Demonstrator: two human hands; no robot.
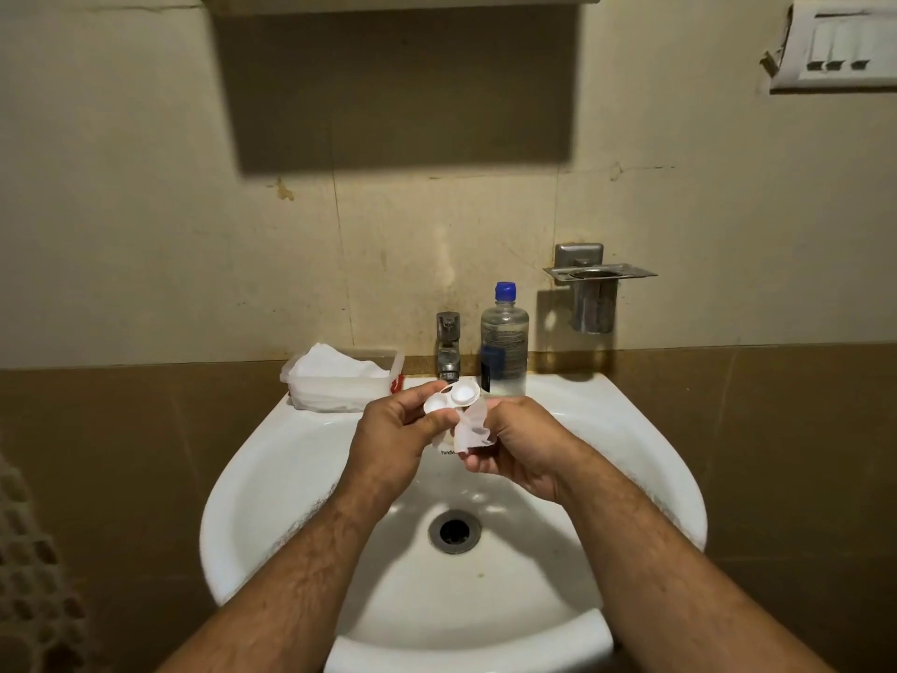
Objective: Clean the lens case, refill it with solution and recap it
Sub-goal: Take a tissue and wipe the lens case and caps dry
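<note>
Lens case (452, 399): white, both wells uncapped, pinched in my left hand (394, 442) above the sink (272, 478), near its back edge. Tissue (472, 429): crumpled, gripped by my right hand (519, 446), touching the case's underside. Solution bottle (504, 340): upright on the sink's back rim.

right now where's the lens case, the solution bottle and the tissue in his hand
lens case (452, 399): head view, on the open wells.
solution bottle (505, 349): head view, on its clear body.
tissue (473, 429): head view, on the crumpled middle.
</note>
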